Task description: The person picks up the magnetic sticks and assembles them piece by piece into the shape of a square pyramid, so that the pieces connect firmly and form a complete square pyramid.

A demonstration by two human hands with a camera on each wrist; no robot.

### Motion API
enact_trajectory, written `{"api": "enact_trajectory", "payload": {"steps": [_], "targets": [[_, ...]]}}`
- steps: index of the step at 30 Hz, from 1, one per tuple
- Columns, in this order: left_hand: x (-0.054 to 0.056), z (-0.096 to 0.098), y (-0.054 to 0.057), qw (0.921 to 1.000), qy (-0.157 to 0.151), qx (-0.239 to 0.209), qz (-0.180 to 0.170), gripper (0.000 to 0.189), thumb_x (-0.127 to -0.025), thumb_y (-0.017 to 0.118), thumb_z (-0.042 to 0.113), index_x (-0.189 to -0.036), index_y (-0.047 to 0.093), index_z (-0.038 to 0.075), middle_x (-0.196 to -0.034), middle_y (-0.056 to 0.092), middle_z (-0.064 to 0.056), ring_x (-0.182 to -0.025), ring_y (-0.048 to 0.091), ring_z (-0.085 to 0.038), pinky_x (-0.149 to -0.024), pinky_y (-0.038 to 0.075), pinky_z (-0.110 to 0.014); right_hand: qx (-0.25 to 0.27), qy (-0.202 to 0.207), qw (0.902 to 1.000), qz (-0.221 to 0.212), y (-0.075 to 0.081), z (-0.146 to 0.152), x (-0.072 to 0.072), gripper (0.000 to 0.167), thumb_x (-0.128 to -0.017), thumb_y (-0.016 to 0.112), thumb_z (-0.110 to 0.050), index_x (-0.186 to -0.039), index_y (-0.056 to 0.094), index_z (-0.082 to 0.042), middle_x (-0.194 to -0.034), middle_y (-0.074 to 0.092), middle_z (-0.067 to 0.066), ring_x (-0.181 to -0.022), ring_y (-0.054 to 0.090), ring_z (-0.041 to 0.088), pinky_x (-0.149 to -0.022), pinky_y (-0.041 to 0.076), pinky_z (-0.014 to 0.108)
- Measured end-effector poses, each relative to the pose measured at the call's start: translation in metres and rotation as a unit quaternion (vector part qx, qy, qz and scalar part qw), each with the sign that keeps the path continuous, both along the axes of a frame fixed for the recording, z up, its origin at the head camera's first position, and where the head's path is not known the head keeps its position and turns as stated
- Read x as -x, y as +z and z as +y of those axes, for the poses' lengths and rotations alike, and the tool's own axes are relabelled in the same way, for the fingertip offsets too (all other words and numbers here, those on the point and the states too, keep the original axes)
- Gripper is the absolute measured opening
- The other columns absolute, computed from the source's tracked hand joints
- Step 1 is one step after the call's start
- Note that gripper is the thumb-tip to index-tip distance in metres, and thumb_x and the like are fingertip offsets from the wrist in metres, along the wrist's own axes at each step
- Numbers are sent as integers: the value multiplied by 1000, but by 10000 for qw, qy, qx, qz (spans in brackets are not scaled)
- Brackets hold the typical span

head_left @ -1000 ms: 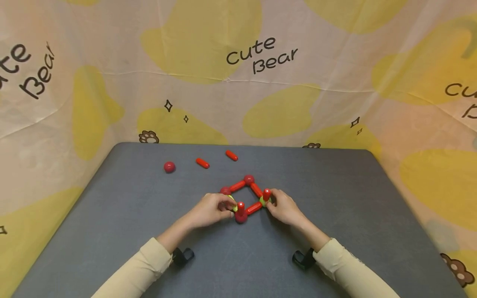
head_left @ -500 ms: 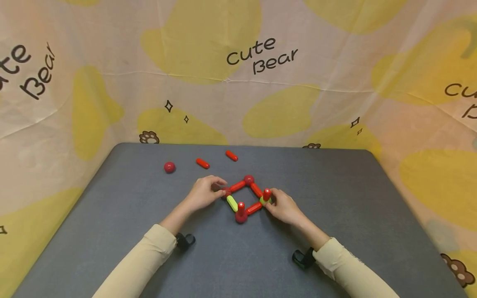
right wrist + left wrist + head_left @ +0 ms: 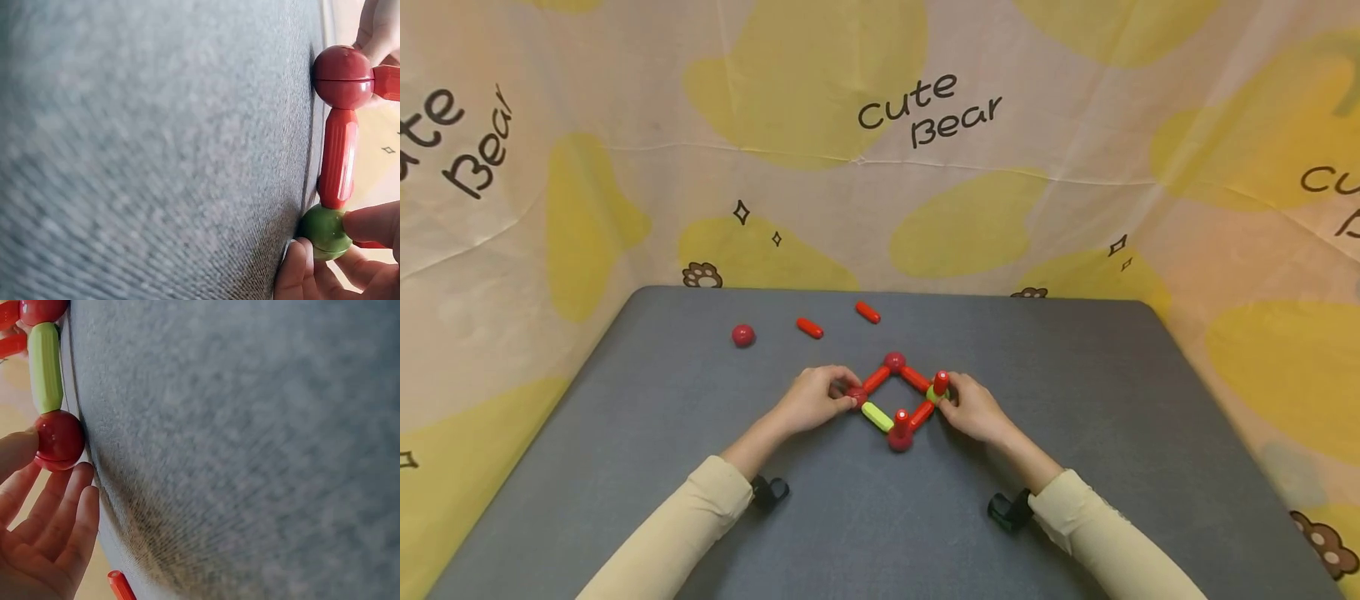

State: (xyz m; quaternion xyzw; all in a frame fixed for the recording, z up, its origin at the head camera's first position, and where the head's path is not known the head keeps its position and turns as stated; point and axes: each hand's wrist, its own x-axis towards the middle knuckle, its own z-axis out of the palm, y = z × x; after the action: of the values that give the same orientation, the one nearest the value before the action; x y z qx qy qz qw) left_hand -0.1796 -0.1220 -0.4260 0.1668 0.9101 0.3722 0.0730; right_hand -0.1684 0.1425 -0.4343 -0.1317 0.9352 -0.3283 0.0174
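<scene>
A diamond frame of sticks and balls lies on the grey table. My left hand (image 3: 814, 398) pinches the red ball (image 3: 60, 440) at its left corner between thumb and fingers. My right hand (image 3: 976, 408) pinches the green ball (image 3: 326, 231) at the right corner. A red stick (image 3: 941, 382) stands up from that green ball, and another upright red stick (image 3: 902, 419) rises from the near red ball (image 3: 900, 440). One side is a yellow-green stick (image 3: 877, 417); the other three are red sticks. The far corner is a red ball (image 3: 894, 362).
Behind the frame lie two loose red sticks, one nearer the left (image 3: 809, 327) and one farther back (image 3: 868, 312). A loose red ball (image 3: 742, 336) sits left of them. Printed cloth (image 3: 820, 192) hangs around the back and sides of the grey table (image 3: 1075, 375).
My left hand has gone from the yellow-green stick to the left red ball and now pinches it. The frame has turned slightly, its near corner shifting right. My right hand keeps its hold.
</scene>
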Motion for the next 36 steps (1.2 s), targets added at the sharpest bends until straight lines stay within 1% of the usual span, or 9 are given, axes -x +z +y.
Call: {"api": "enact_trajectory", "payload": {"steps": [8, 10, 18, 20, 22, 25, 27, 31, 36], "targets": [[-7, 2, 0, 9999, -96, 8, 92, 17, -77, 73, 13, -92, 66, 15, -83, 65, 2, -66, 59, -8, -57, 46, -24, 47, 5, 10000, -66, 0, 1, 4, 28, -80, 63, -7, -108, 63, -5, -83, 57, 7, -67, 49, 15, -61, 41, 28], [-8, 2, 0, 9998, -121, 2, 132, 17, -77, 73, 13, -92, 66, 15, -83, 65, 2, -66, 59, -7, -57, 46, -24, 29, 19, 10000, -49, 0, 2, 5, 28, -80, 62, -7, -108, 63, -5, -83, 57, 7, -68, 49, 15, -61, 41, 28], [-12, 4, 1, 9999, -113, 39, 40, 17, -76, 74, 14, -91, 66, 16, -78, 65, 4, -64, 58, -7, -56, 46, -25, -16, 84, 10000, -6, 0, 3, 5, 30, -81, 62, -8, -111, 63, -5, -83, 57, 6, -67, 49, 15, -61, 40, 27], [-12, 4, 1, 9999, -159, 36, 41, 17, -76, 74, 14, -91, 66, 16, -79, 65, 4, -65, 59, -7, -56, 46, -25, -22, 93, 10000, -1, 0, 3, 5, 31, -81, 62, -8, -111, 63, -5, -83, 57, 6, -67, 49, 15, -61, 40, 27], [-11, 3, 2, 9996, -271, 57, 80, 17, -76, 75, 14, -92, 67, 15, -82, 64, 3, -67, 59, -7, -58, 47, -24, -15, 97, 10000, 9, 0, 4, 5, 31, -80, 62, -7, -111, 63, -5, -83, 58, 6, -68, 49, 15, -61, 40, 27], [-6, -1, 6, 9989, -430, 107, 171, 19, -76, 74, 14, -94, 68, 13, -87, 65, 0, -71, 61, -9, -61, 48, -25, -4, 118, 9999, 38, 0, 4, 5, 30, -80, 62, -7, -110, 63, -5, -84, 58, 6, -68, 49, 15, -62, 40, 27], [-2, -5, 11, 9986, -463, 129, 240, 20, -77, 73, 13, -96, 68, 11, -92, 66, -3, -77, 63, -12, -66, 50, -28, 7, 136, 9999, 56, 0, 4, 6, 30, -80, 62, -7, -110, 63, -5, -84, 58, 6, -68, 49, 15, -62, 40, 27], [13, -16, 20, 9991, -242, 55, 338, 25, -79, 72, 15, -101, 66, 7, -100, 67, -8, -88, 64, -21, -75, 51, -36, 9, 140, 9999, 46, -1, 3, 6, 30, -80, 62, -7, -110, 63, -5, -83, 57, 6, -67, 48, 14, -61, 40, 27], [33, -30, 24, 9985, 138, -142, 511, 29, -79, 71, 17, -105, 65, 5, -106, 65, -13, -98, 61, -28, -81, 50, -41, 68, 133, 9999, 2, -1, 3, 6, 30, -81, 62, -6, -111, 63, -5, -84, 57, 6, -67, 48, 14, -60, 40, 27]]}}
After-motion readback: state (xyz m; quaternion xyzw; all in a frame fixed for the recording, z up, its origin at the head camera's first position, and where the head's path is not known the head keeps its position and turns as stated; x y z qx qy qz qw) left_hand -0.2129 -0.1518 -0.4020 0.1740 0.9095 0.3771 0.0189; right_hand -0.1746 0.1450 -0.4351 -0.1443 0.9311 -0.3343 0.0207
